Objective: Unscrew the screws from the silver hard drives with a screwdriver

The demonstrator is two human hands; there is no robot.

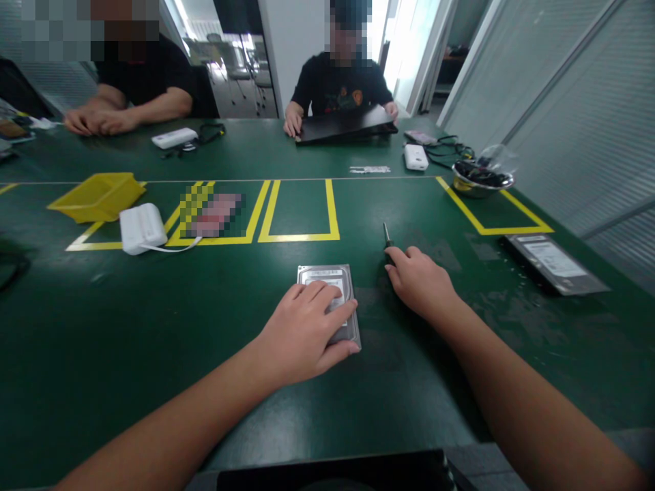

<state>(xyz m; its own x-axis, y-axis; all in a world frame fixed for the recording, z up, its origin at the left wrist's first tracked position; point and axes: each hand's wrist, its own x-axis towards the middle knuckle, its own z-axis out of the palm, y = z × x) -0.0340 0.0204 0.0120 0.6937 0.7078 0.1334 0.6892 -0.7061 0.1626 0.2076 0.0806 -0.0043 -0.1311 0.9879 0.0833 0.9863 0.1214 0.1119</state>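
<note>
My left hand (301, 331) rests over a silver hard drive (332, 273) lying flat on the green table, its fingers across the label and the thumb at the right edge. The palm hides much of the drive's left and lower part. To the right, my right hand (420, 278) is closed around a screwdriver (387, 234). Its thin metal shaft points away from me, apart from the drive, and most of the handle is hidden in my fingers. A larger hard drive (555, 262) with a white label lies farther right.
Yellow tape (333, 211) outlines areas on the table (205, 382). A yellow bin (97, 198), a white power bank (142, 228) and a cabled, blurred device stand left. At far right sits a metal bowl (484, 181) of dark items. Across, one person holds a black panel (348, 127); another rests both hands.
</note>
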